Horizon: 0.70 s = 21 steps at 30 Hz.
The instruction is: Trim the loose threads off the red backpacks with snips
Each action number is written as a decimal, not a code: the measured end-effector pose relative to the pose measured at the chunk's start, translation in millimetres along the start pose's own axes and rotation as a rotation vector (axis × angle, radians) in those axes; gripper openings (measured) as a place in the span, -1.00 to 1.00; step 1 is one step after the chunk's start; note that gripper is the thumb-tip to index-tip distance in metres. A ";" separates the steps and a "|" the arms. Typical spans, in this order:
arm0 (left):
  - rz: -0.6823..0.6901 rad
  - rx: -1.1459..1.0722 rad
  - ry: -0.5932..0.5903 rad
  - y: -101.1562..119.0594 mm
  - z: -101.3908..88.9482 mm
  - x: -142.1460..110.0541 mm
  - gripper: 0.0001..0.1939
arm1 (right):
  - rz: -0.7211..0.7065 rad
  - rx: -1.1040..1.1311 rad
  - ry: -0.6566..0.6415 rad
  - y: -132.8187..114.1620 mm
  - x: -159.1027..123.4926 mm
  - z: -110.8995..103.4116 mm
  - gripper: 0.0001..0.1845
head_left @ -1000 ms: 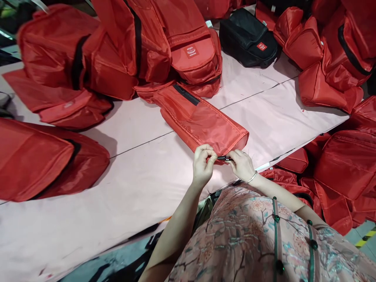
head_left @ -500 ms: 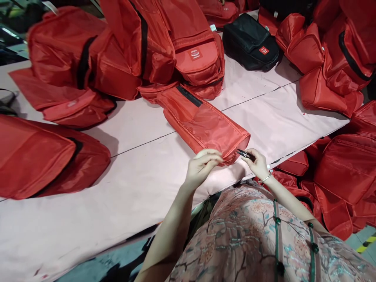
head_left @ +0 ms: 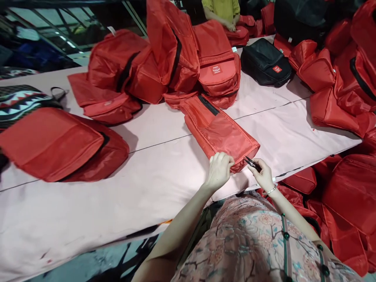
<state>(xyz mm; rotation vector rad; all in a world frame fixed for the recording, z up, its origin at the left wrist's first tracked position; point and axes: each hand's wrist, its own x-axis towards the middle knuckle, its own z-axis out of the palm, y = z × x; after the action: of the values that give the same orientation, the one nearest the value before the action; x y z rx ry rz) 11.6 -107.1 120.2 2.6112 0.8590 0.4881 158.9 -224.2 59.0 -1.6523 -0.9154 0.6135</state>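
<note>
A red fabric backpack (head_left: 225,133) lies flat on the pale table in front of me, a black zipper strip near its far end. My left hand (head_left: 219,170) is closed on its near edge, fingers bent over the fabric at the corner. In my right hand (head_left: 264,174) I hold a small pair of black thread snips (head_left: 253,163). Their blades point left, at the near end seam of the bag, close to my left fingertips. Whether the tips touch a thread is too small to tell.
Several red backpacks (head_left: 217,58) are heaped at the back, and another red backpack (head_left: 67,145) lies left. A black backpack (head_left: 266,62) sits at the far side. More red bags (head_left: 349,196) are piled below the table's right edge. Across the table stands a person in a yellow top (head_left: 221,9).
My view has tilted up and shifted left, bringing a co-worker's hands into sight. My left hand has turned palm down and closed on the bag's edge. The snips stay in my right hand.
</note>
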 end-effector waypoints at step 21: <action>-0.137 0.088 0.314 -65.0 10.5 18.3 -0.58 | 0.129 0.073 0.002 -9.8 14.1 29.5 -0.61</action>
<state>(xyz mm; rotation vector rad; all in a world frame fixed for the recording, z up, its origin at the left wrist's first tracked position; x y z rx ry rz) -2.5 -49.0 87.3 2.5695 1.1727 0.8546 141.4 -195.1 61.4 -1.6551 -0.7801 0.7245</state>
